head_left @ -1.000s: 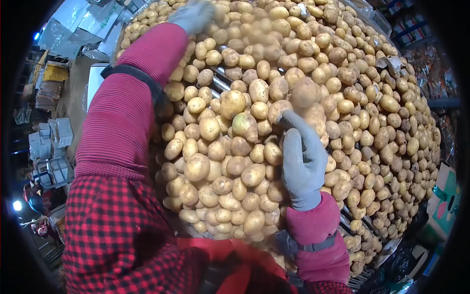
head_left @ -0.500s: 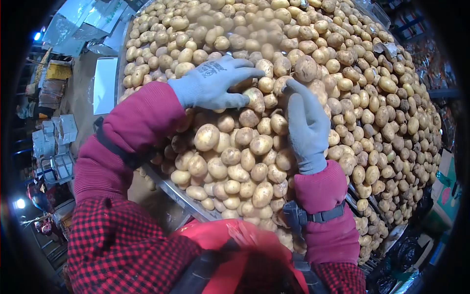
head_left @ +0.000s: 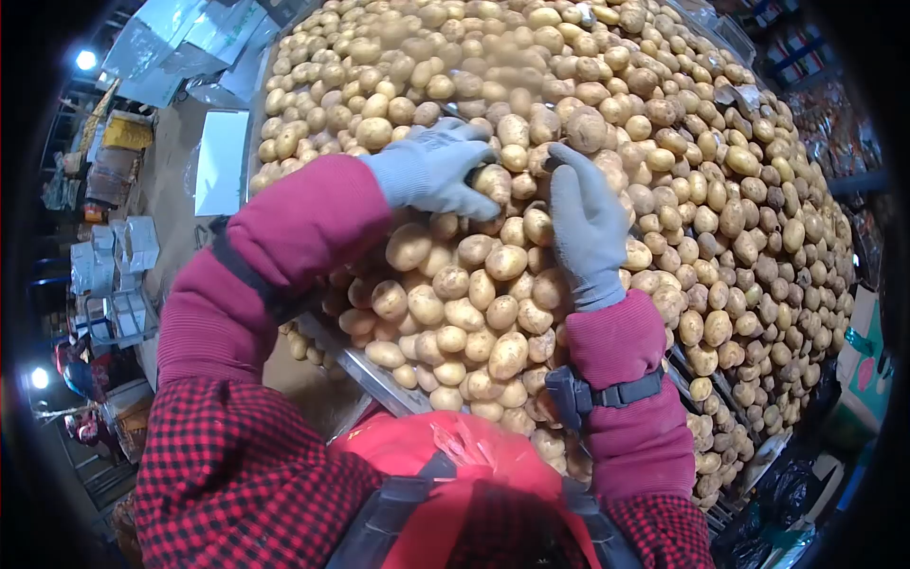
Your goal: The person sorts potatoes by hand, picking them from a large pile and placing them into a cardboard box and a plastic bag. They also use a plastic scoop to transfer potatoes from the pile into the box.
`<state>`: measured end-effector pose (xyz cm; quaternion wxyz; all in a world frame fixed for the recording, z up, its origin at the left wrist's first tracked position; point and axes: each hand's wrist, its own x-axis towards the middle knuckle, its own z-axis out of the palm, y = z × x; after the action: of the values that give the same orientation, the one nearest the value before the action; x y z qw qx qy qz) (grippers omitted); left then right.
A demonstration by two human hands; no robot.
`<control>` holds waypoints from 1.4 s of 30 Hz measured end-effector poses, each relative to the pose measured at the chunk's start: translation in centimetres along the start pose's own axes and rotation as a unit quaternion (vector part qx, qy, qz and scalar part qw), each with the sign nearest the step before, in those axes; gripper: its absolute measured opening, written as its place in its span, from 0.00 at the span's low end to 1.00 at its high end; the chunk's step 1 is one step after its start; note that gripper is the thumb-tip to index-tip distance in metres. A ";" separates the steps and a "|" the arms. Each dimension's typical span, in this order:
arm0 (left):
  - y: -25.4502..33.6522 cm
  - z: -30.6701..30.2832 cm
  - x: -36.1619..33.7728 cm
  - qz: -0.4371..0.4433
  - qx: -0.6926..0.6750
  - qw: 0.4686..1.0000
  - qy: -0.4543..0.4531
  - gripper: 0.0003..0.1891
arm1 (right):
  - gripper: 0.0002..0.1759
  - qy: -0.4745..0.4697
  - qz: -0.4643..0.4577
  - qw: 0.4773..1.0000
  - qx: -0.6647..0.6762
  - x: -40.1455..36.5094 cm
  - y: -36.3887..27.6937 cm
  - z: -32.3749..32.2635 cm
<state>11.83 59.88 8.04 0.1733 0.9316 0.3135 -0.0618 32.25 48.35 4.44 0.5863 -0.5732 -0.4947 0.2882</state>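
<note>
A large heap of potatoes (head_left: 739, 218) spreads over a metal-edged table (head_left: 365, 372). My left hand (head_left: 438, 171), in a grey glove, reaches over the heap from the left, its thumb and fingers curled around a potato (head_left: 492, 182). My right hand (head_left: 585, 223), also gloved in grey, lies on the heap to the right, fingers bent and turned toward the left hand. Its index fingertip rests beside a potato, and the inner side of the hand is partly hidden. Several potatoes lie between the two hands.
A white box (head_left: 222, 163) stands beyond the table's left edge. Further left are more cartons (head_left: 140, 243), a yellow crate (head_left: 127, 132) and a person (head_left: 85, 372). A green box (head_left: 867, 360) and black plastic bags (head_left: 787, 493) are at the lower right.
My left hand has moved slightly right, and its spread fingers have closed around a potato. My right hand has shifted a little up and left. The view has tilted slightly.
</note>
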 end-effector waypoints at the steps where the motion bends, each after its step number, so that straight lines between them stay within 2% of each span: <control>1: 0.7 -0.4 0.5 -0.028 -0.026 0.999 -0.031 0.41 | 0.15 -0.007 0.016 1.000 0.005 0.0 -0.4 -0.1; 3: 2.6 0.3 1.2 -0.096 0.012 0.995 -0.023 0.40 | 0.15 -0.014 0.034 0.999 0.040 -0.1 0.7 -0.1; 6: 2.6 0.8 0.6 -0.115 0.010 0.993 0.007 0.41 | 0.15 -0.024 0.008 0.999 0.042 0.1 0.5 0.0; 9: 1.8 1.3 -0.4 -0.096 -0.024 0.993 0.067 0.41 | 0.15 -0.029 0.025 0.996 0.077 0.0 0.5 -0.2; 11: 2.1 0.5 -2.2 -0.097 -0.117 0.979 0.134 0.40 | 0.16 -0.021 0.022 0.998 0.062 0.1 0.4 -0.1; 12: 1.8 -0.3 -3.2 -0.113 -0.176 0.968 0.136 0.39 | 0.16 -0.020 0.011 0.999 0.039 0.0 0.4 -0.2; 13: 1.8 -0.8 -4.8 -0.130 -0.209 0.951 0.187 0.37 | 0.16 -0.026 0.009 0.998 0.064 0.0 0.2 -0.1; 15: 1.5 -2.4 -9.1 -0.197 -0.325 0.896 0.229 0.32 | 0.17 -0.034 0.018 0.999 0.015 0.2 0.7 -0.4; 17: -0.7 -1.8 -14.1 -0.170 -0.524 0.777 0.305 0.28 | 0.18 -0.040 0.026 0.998 0.049 0.1 0.5 -0.3; 19: -3.0 -0.9 -20.1 -0.199 -0.459 0.777 0.381 0.27 | 0.18 -0.046 0.018 0.998 0.043 0.3 0.9 -0.4; 21: -4.0 0.5 -26.9 -0.240 -0.474 0.713 0.457 0.25 | 0.19 -0.062 -0.008 0.998 0.019 0.7 1.6 -0.9; 23: -3.5 1.8 -33.0 -0.239 -0.454 0.690 0.510 0.24 | 0.20 -0.077 -0.003 0.997 0.030 0.8 2.0 -1.1; 25: -1.6 2.7 -38.6 -0.364 -0.410 0.623 0.558 0.24 | 0.22 -0.083 -0.006 0.996 0.025 1.1 2.6 -1.4; 26: -1.1 3.8 -41.5 -0.376 -0.401 0.613 0.568 0.24 | 0.22 -0.082 0.000 0.996 0.020 1.2 2.7 -1.5; 28: -0.4 8.0 -47.3 -0.500 -0.299 0.550 0.598 0.24 | 0.22 -0.090 0.002 0.996 0.011 1.5 3.0 -1.7; 29: 0.4 10.4 -50.1 -0.510 -0.290 0.537 0.606 0.24 | 0.22 -0.097 -0.004 0.995 0.007 1.6 3.0 -1.8; 31: 2.4 14.9 -54.4 -0.611 -0.185 0.447 0.627 0.25 | 0.24 -0.093 0.005 0.996 0.007 1.4 2.5 -1.6; 33: 6.1 17.3 -55.6 -0.744 -0.098 0.394 0.531 0.26 | 0.25 -0.109 0.003 0.994 0.013 2.1 3.6 -2.2; 35: 8.5 21.7 -56.4 -0.796 -0.134 0.335 0.486 0.27 | 0.25 -0.114 -0.008 0.993 0.010 2.0 3.5 -2.1; 37: 9.9 27.3 -57.0 -0.779 -0.168 0.353 0.491 0.28 | 0.25 -0.109 0.005 0.994 0.017 2.1 3.5 -2.1; 38: 10.7 27.9 -56.1 -0.781 -0.170 0.343 0.493 0.28 | 0.25 -0.113 0.002 0.993 0.014 2.2 3.7 -2.3; 40: 11.8 29.3 -53.7 -0.774 -0.190 0.407 0.447 0.28 | 0.25 -0.123 0.002 0.992 -0.017 2.2 3.1 -2.5; 42: 11.6 33.6 -53.8 -0.779 -0.210 0.398 0.436 0.28 | 0.25 -0.121 0.000 0.993 -0.016 2.3 3.2 -2.5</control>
<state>-24.15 8.80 -7.93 0.0801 0.1174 0.9391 0.3129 36.01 50.00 2.31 0.5130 -0.5436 -0.5666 0.3469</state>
